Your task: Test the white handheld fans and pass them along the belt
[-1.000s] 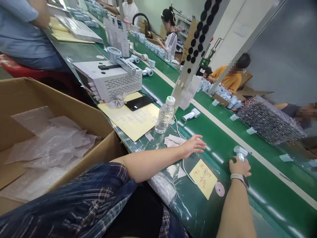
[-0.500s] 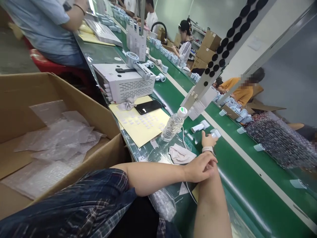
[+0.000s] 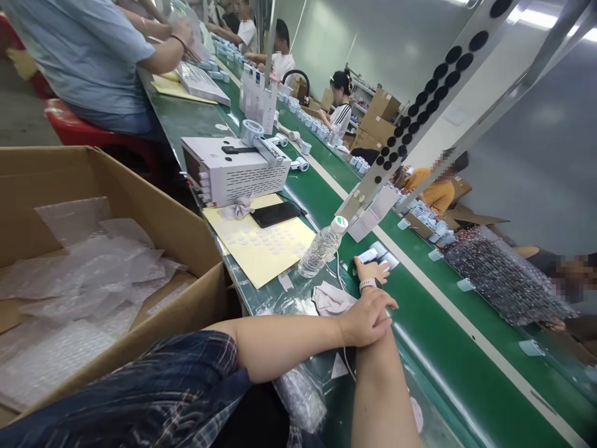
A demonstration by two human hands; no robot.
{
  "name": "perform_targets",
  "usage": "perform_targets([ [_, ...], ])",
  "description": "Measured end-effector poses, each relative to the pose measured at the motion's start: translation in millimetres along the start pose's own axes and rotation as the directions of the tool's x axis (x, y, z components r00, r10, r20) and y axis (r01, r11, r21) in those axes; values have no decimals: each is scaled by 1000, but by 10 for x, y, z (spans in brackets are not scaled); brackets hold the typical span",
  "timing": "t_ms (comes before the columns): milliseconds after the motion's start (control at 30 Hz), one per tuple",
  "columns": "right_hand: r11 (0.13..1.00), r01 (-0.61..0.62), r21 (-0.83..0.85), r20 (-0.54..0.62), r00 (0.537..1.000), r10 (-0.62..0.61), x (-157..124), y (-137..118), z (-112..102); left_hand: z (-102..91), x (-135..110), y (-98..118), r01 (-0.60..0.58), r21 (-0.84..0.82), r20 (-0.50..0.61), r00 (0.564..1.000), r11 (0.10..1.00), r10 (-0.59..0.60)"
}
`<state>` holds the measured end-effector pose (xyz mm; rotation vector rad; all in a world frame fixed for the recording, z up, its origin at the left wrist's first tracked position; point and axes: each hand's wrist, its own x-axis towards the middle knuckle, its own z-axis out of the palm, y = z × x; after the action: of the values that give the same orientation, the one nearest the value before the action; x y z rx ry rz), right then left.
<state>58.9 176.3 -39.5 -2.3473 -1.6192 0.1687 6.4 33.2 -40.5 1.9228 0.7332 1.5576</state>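
Over the green belt (image 3: pixel 433 342), the right hand (image 3: pixel 372 272) has its fingers spread and seems to have released, just beside the pale devices (image 3: pixel 367 256); whether a fingertip touches one, I cannot tell. Across the right forearm lies the left hand (image 3: pixel 366 320), empty and relaxed.

Because the arms cross, the left one could hinder the right if that pulls back quickly. The devices lie very close together, so a careless push could knock one against another. Nearer to the body, the watch (image 3: pixel 370 284) might catch the white cable (image 3: pixel 339 274) beside the cloth (image 3: pixel 332 300). The bottle (image 3: pixel 321 249), tall and narrow, could tip if an arm swings toward it.

Compared with half a second ago, the devices differ most: then a gap parts them, now they lie side by side. The left hand rests on the forearm in both moments.
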Motion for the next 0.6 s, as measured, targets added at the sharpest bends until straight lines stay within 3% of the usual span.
perform_targets([
  [167,993,-14,-117,-78,997,5,-93,323,-96,-19,32,-43,90,2,-37,995,996,-90],
  [300,988,14,-151,-115,993,-32,-101,642,-155,-2,21,-37,133,-60,16,991,989,-132],
  [400,988,70,-137,-116,989,-86,-119,770,-196,0,50,-31,243,-125,37,970,962,-240],
  [467,986,120,-113,-116,984,-134,-124,812,-240,0,97,-35,410,-259,41,909,874,-415],
  [600,972,224,-65,-164,959,-232,-111,903,-369,29,210,-94,655,-516,110,690,552,-715],
])
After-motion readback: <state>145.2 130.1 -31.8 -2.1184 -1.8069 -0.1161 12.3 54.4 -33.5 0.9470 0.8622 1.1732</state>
